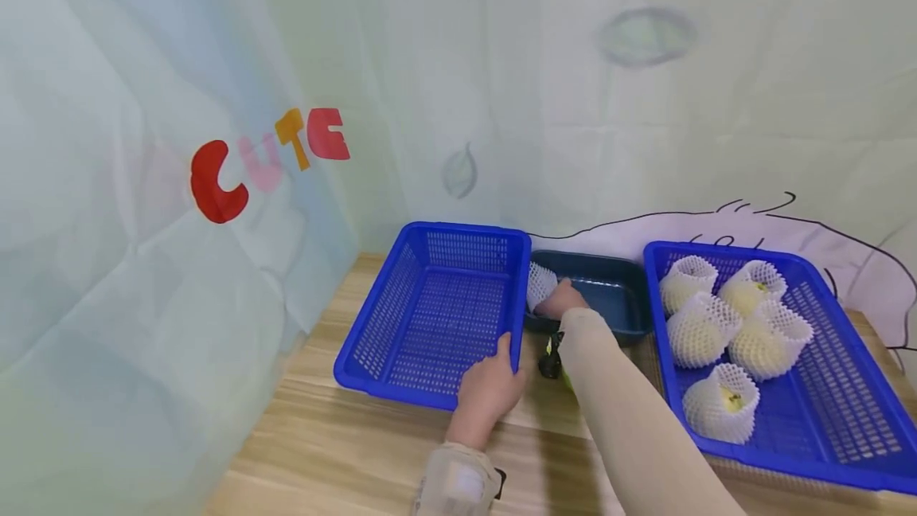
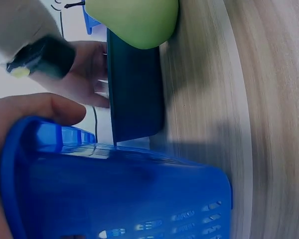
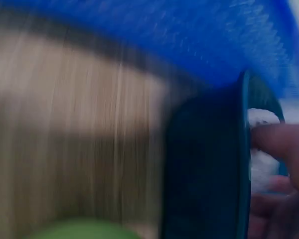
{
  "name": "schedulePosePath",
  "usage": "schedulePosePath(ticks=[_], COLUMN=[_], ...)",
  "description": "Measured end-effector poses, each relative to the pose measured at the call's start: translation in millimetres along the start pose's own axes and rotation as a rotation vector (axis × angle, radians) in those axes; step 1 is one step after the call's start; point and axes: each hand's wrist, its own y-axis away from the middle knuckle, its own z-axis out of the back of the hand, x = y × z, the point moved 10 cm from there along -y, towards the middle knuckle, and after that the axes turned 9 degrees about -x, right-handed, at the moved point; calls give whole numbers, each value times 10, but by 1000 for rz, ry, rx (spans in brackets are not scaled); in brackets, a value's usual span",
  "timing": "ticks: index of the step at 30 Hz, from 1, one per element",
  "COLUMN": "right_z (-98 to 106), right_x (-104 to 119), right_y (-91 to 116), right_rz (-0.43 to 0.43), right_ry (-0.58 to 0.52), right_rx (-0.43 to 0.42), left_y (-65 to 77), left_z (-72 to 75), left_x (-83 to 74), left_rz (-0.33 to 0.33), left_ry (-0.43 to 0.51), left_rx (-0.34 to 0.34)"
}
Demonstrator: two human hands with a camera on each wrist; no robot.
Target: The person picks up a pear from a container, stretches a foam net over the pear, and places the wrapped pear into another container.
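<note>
My left hand [image 1: 491, 385] grips the near right corner of a blue plastic basket [image 1: 458, 325], its thumb over the rim. To the right stands a dark teal tray [image 1: 609, 301]. My right hand [image 1: 562, 301] reaches over the tray's near side and holds a white foam net sleeve [image 1: 540, 283] at its left end. In the right wrist view, thumb and fingers lie around the white foam net [image 3: 263, 169], partly hidden by the tray wall. A green pear [image 2: 139, 22] rests on the table before the tray, mostly covered by my right forearm in the head view.
On the right, a second blue basket [image 1: 824, 420] holds several pears in foam nets [image 1: 705, 329]. A black camera [image 1: 550, 358] sits at my right wrist. Behind the wooden table [image 1: 322, 436] hangs a printed cloth [image 1: 501, 86].
</note>
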Motion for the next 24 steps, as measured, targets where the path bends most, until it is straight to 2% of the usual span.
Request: schedulePosePath(ticks=[3,5,8,10,13,16,18,21,24], right_z=[298,520,812,950,1077,1155,1212,1254,1246], right_x=[7,67,159,155,42,-84,-132,-112,-75], right_y=[12,59,226,399,734,1071,1265,1491,1616], right_rz=[50,91,154,190,237,291,334,395,438], right_ry=[33,-26,-197,-313,-373,-354,-338,-405,-541], right_rx=[-126,-189,-210,-185,-163,-193,-247,-294,-276], left_y=[-18,-30,-33,-12,9,-20,-47,-47,-21], left_z=[-19,-19,-8,18,130,306,382,392,321], left_x=[-29,-32,-20,-20,-92,-339,-570,-873,-1042], left_rz=[-7,-6,11,24,3,-83,-156,-225,-237], left_ry=[7,25,68,91,96,167,250,343,399], left_rx=[2,4,4,-1,-70,-174,-205,-157,-106])
